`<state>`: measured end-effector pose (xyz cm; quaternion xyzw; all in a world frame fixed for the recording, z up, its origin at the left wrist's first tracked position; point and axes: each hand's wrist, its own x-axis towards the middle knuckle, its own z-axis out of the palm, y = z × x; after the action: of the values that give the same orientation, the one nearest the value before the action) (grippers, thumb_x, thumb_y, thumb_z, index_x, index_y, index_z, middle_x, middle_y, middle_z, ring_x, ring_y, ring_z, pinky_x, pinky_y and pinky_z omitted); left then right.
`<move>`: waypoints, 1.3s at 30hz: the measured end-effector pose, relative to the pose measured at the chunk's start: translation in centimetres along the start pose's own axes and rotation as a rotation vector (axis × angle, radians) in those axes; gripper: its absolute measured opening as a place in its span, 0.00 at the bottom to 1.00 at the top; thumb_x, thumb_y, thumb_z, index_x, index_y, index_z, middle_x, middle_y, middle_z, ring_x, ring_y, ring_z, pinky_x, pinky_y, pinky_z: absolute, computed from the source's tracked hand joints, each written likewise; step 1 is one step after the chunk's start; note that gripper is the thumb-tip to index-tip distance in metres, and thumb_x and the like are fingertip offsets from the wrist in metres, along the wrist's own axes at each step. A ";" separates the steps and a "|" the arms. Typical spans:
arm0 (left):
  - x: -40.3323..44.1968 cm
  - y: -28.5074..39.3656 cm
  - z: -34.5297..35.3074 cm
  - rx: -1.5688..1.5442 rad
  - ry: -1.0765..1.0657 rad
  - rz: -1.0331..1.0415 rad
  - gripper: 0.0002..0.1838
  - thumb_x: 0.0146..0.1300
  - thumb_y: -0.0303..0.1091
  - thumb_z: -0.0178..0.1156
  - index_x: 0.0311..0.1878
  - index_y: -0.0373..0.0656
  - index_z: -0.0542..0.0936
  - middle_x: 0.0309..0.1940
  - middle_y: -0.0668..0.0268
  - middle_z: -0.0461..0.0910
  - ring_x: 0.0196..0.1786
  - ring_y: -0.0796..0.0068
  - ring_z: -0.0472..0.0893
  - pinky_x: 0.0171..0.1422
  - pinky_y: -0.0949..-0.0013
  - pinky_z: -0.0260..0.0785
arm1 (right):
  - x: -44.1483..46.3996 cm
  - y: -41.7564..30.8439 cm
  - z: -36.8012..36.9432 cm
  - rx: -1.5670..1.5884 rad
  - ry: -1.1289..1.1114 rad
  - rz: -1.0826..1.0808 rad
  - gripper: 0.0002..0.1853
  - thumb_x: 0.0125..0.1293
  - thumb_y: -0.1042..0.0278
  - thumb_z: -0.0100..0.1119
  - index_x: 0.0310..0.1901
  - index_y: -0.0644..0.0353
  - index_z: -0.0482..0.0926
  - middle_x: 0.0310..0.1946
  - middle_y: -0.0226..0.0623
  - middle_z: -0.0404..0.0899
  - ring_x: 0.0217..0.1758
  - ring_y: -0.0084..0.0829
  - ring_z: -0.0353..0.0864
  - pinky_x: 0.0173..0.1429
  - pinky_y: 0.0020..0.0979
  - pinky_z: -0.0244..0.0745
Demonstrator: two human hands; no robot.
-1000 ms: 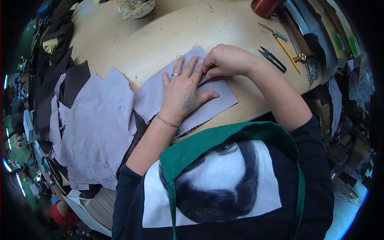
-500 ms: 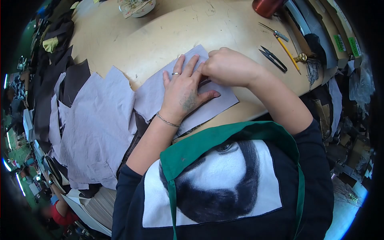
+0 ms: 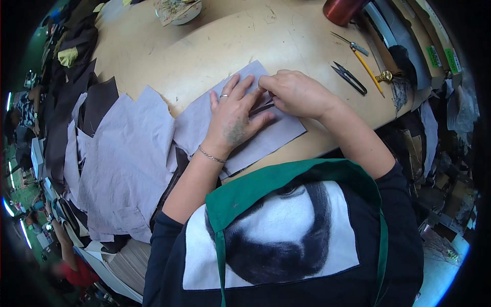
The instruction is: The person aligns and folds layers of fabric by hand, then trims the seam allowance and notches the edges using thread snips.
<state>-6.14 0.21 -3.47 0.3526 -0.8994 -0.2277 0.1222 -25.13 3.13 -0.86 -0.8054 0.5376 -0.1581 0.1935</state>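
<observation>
A pale mauve cloth panel (image 3: pixel 284 128) lies on the table under both hands, with a narrow dark strip or opening (image 3: pixel 264 108) across its middle. My left hand (image 3: pixel 232 113) rests flat on the panel, fingers spread, its thumb and index finger on either side of the dark strip. Close to the left index fingertip, my right hand (image 3: pixel 296 94) is closed in a pinch at the strip's upper edge. What sits between those fingertips is hidden. More mauve cloth (image 3: pixel 125 153) lies left of the panel, over dark fabric.
Right of the hands lie thread snips (image 3: pixel 350 79), a pencil (image 3: pixel 368 66), a thin pointed tool (image 3: pixel 358 48) and a brass-coloured piece (image 3: pixel 384 75). A red metal container (image 3: pixel 341 11) and a bowl of scraps (image 3: pixel 179 11) stand farther back. Dark cloth (image 3: pixel 61 112) is heaped along the left edge.
My right hand has drawn slightly right and down, uncovering more of the dark strip. My left thumb has shifted a little up and left. The view has moved slightly.
</observation>
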 end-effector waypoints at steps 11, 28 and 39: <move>1.8 1.2 0.0 -0.070 0.052 -0.027 0.08 0.54 0.39 0.63 0.32 0.45 0.83 0.47 0.65 0.75 0.61 0.59 0.69 0.60 0.24 0.52 | -0.4 0.9 -0.2 0.043 -0.010 0.020 0.13 0.51 0.77 0.58 0.40 0.60 0.72 0.32 0.43 0.79 0.38 0.46 0.79 0.44 0.42 0.75; 1.7 1.0 1.1 -0.101 0.182 -0.016 0.06 0.51 0.34 0.64 0.27 0.43 0.83 0.39 0.66 0.78 0.50 0.63 0.73 0.61 0.58 0.60 | -3.3 2.4 -0.9 -0.015 0.350 -0.062 0.08 0.49 0.78 0.61 0.32 0.61 0.76 0.30 0.37 0.74 0.37 0.40 0.74 0.42 0.37 0.72; 1.8 1.3 1.0 -0.063 0.173 -0.016 0.07 0.50 0.36 0.67 0.26 0.43 0.82 0.39 0.66 0.78 0.50 0.63 0.74 0.61 0.54 0.60 | -3.3 1.0 1.4 -0.081 0.233 -0.015 0.08 0.50 0.66 0.67 0.32 0.53 0.79 0.36 0.30 0.72 0.45 0.35 0.71 0.45 0.38 0.72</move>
<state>-8.55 0.16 -3.54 0.3739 -0.8750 -0.2256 0.2089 -26.52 6.05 -2.74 -0.7928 0.5562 -0.2301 0.0959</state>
